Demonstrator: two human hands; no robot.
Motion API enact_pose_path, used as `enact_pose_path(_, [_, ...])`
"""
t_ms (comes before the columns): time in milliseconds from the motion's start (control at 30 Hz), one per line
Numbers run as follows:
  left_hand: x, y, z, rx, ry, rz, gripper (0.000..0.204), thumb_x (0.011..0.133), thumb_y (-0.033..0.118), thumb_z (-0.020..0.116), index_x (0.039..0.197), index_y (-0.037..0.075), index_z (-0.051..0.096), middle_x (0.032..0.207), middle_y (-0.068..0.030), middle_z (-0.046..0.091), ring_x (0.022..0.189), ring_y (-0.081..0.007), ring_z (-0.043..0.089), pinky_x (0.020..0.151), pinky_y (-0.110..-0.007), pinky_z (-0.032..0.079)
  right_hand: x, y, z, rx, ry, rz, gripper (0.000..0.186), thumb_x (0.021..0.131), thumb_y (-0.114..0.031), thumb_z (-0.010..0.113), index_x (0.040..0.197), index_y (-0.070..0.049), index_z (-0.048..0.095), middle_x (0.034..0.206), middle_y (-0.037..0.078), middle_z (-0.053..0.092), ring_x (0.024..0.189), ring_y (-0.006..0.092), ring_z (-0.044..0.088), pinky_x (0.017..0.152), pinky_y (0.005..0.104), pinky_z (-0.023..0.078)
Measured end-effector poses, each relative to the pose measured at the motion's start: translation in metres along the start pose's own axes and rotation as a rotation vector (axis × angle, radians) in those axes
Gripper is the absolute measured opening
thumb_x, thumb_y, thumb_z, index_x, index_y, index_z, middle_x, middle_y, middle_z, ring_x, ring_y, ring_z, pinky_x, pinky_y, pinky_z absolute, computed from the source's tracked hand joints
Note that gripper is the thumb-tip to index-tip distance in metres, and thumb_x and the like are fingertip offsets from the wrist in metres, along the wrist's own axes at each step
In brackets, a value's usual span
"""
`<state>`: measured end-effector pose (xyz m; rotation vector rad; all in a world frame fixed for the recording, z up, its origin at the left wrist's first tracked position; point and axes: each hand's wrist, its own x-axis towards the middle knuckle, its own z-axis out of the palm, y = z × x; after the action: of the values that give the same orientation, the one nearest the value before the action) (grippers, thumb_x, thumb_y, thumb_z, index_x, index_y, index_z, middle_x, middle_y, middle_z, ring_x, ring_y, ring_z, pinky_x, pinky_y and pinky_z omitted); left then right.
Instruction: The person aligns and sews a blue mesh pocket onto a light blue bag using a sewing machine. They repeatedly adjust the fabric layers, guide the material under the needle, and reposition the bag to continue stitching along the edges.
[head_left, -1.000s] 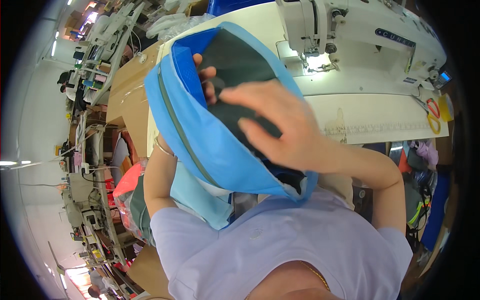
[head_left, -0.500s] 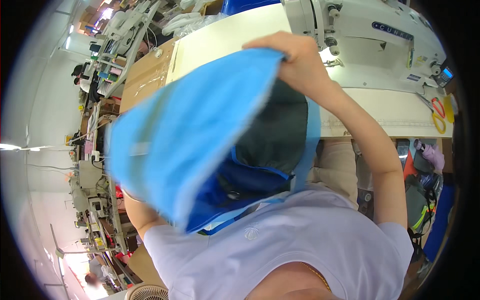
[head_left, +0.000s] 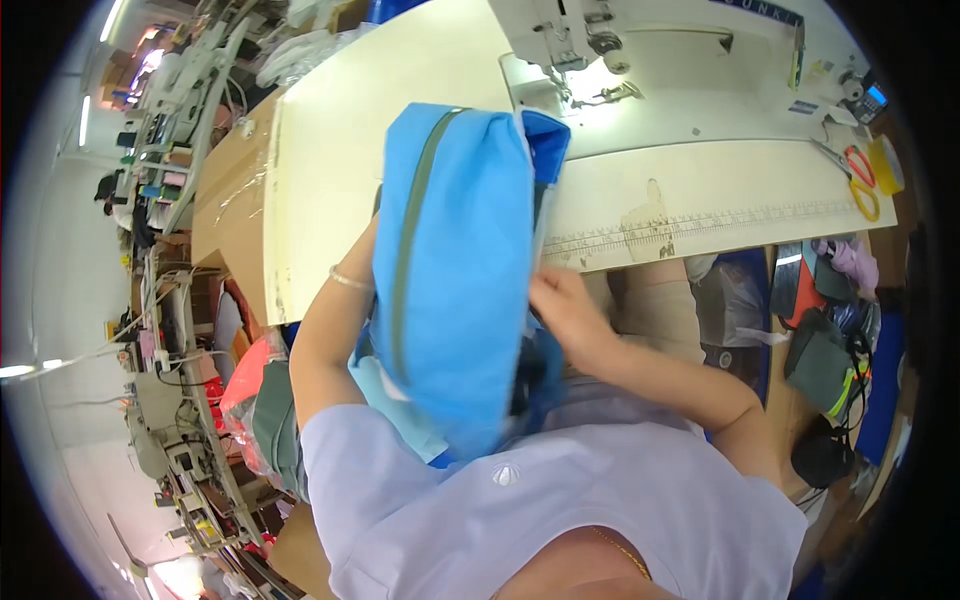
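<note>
before the pale shirt (head_left: 540, 510), a blue fabric bag (head_left: 465, 230) with an olive zip (head_left: 412, 240) is held up, its top over the cream table (head_left: 330, 150). the right hand (head_left: 572, 312), fingers curled, touches its right edge; whether it grips cannot be told. the left hand is hidden behind the bag, its hold unseen. red-and-yellow scissors (head_left: 850, 176) lie right, near the white sewing machine (head_left: 760, 65).

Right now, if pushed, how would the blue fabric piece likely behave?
The blue fabric piece is probably floppy, given its soft creases. It looks unlikely to roll, being long and uneven, and may bend less along its olive strip.
</note>
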<state>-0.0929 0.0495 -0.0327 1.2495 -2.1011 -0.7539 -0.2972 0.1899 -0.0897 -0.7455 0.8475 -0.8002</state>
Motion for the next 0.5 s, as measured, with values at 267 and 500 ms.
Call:
enact_pose_path(267, [0.031, -0.016, 0.026, -0.010, -0.041, 0.006, 0.068, 0.107, 0.045, 0.051, 0.146, -0.009, 0.044, 0.131, -0.0295, 0.061, 0.101, -0.0334, 0.069, 0.085, -0.040, 0.060, -0.010, 0.017, -0.031, -0.144, -0.066, -0.092, 0.036, 0.102, -0.029, 0.065, 0.101, 0.007, 0.068, 0.082, 0.004, 0.067, 0.076, 0.0071, 0.055, 0.065, 0.0271, 0.046])
enact_pose_path(500, [0.038, -0.027, 0.017, -0.086, -0.059, -0.065, 0.067, 0.107, 0.044, 0.050, 0.148, -0.009, 0.044, 0.134, -0.0278, 0.060, 0.106, -0.0323, 0.068, 0.089, -0.040, 0.059, -0.017, -0.001, -0.044, -0.220, -0.133, -0.022, 0.031, 0.101, -0.025, 0.067, 0.100, 0.007, 0.068, 0.082, 0.005, 0.070, 0.077, 0.0060, 0.058, 0.066, 0.0271, 0.048])
